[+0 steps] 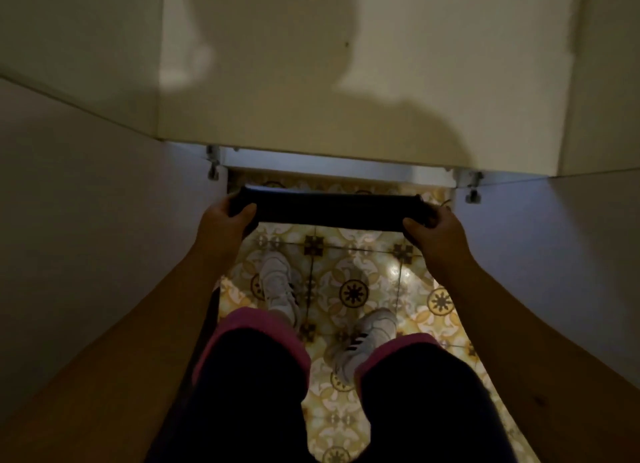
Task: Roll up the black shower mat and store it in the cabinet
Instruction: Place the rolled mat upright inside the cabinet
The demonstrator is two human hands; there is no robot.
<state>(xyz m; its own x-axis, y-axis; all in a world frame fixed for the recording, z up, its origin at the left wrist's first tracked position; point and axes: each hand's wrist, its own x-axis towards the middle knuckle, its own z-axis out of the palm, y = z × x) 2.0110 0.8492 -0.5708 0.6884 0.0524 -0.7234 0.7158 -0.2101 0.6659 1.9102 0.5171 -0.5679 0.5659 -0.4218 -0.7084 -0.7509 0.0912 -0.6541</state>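
While both arms reach forward and down, one rolled black shower mat (329, 211) is held level between two hands, crosswise above the patterned tile floor (349, 265). The left hand (221, 223) grips the roll's left end, thumb curled over the front and fingers wrapped out of sight behind it. The right hand (436, 228) grips the right end the same way, thumb on the near side. The mat is a single tight dark roll, its ends just showing past each fist.

Two white shoes with dark stripes stand on the tiles below, the left shoe (277, 286) a little further forward than the right shoe (367, 338), and two dark trouser legs with pink cuffs (256, 327) rise toward the camera.

Ahead hangs a pale cabinet (346, 81); its front panel fills the upper view and I cannot tell whether anything lies inside. Two metal hinges show under its bottom edge, one hinge at the left (212, 164) and one hinge at the right (471, 187). The roll sits just below that bottom edge, spanning most of the gap between the hinges. White panels (86, 192) close in on both sides, leaving only a narrow strip of floor open between them.
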